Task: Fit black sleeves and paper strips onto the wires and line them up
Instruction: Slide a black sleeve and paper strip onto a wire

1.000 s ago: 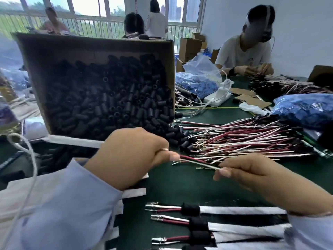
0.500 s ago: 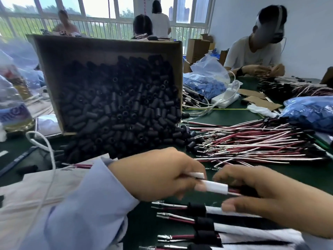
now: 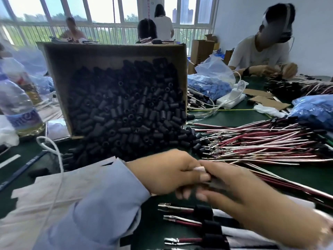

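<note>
**Head view.** Your left hand [image 3: 167,173] and right hand [image 3: 241,193] meet fingertip to fingertip above the near edge of the green bench [image 3: 234,120]. Motion blur hides the grip, so you cannot tell how far either hand is closed or what it holds. Directly beneath them, finished wires [image 3: 180,209] lie parallel, each carrying a fitted sleeve [image 3: 202,212] and a paper strip [image 3: 232,233]. Loose red-and-white wires [image 3: 261,147] are heaped toward the right edge. A tilted cardboard box [image 3: 59,73] spills loose black sleeves [image 3: 126,114] onto the bench.
</note>
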### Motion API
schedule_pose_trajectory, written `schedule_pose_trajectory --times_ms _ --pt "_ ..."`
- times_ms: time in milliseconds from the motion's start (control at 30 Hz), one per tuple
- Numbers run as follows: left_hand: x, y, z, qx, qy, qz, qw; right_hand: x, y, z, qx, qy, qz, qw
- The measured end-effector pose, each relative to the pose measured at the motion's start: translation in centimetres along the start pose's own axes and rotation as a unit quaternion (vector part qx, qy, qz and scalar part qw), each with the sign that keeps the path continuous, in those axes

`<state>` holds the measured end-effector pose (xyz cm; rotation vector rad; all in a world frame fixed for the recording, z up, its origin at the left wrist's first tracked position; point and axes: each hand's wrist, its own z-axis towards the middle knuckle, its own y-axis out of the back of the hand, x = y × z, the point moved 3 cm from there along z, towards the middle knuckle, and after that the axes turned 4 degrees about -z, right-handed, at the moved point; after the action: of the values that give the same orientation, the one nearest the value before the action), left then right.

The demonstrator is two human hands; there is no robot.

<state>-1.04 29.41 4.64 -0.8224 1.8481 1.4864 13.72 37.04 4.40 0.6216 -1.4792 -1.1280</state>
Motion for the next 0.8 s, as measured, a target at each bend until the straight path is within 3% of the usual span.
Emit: schedule_pose_trajectory --times_ms 33,100,167,200,267,333,500,567,667,733,800 --pt "0.6 1.0 0.2 -0.042 -0.003 0.013 0.999 1.0 -0.9 0.7 -0.044 0.026 -0.008 0.999" --pt "2.5 4.3 0.3 -0.219 0.003 0.076 0.973 0.8 -1.0 0.9 -0.134 -0.008 -0.074 0.988" --pt "4.4 6.8 0.6 -0.381 0.081 0.202 0.899 -0.7 0.0 0.2 -0.155 -0.078 -0.161 0.972" --pt "5.1 7.1 1.3 -0.392 0.139 0.264 0.870 -1.4 0.0 0.3 -0.142 -0.106 -0.187 0.966" --pt "6.6 6.8 3.1 -0.327 0.223 0.338 0.854 -2.1 -0.7 0.9 -0.112 -0.125 -0.182 0.969" --pt "7.4 6.6 4.3 -0.315 0.228 0.357 0.849 -2.2 -1.4 1.4 -0.102 -0.113 -0.151 0.977" --pt "7.5 6.7 3.5 -0.269 0.246 0.398 0.842 -1.5 -0.2 0.7 -0.203 -0.075 -0.118 0.969" --pt "6.1 6.0 2.1 -0.278 0.213 0.394 0.850 -1.2 0.1 0.5 -0.234 -0.043 -0.105 0.966" --pt "2.9 4.5 -0.6 -0.313 0.097 0.279 0.903 -0.9 0.4 0.3 -0.271 -0.010 -0.086 0.959" --pt "0.8 3.4 -1.8 -0.265 0.036 0.190 0.944 -0.4 0.9 -0.3 -0.299 0.005 -0.069 0.952" --pt "-0.6 2.7 -2.6 -0.218 -0.002 0.150 0.964 0.6 1.4 -0.9 -0.315 0.015 -0.082 0.946"
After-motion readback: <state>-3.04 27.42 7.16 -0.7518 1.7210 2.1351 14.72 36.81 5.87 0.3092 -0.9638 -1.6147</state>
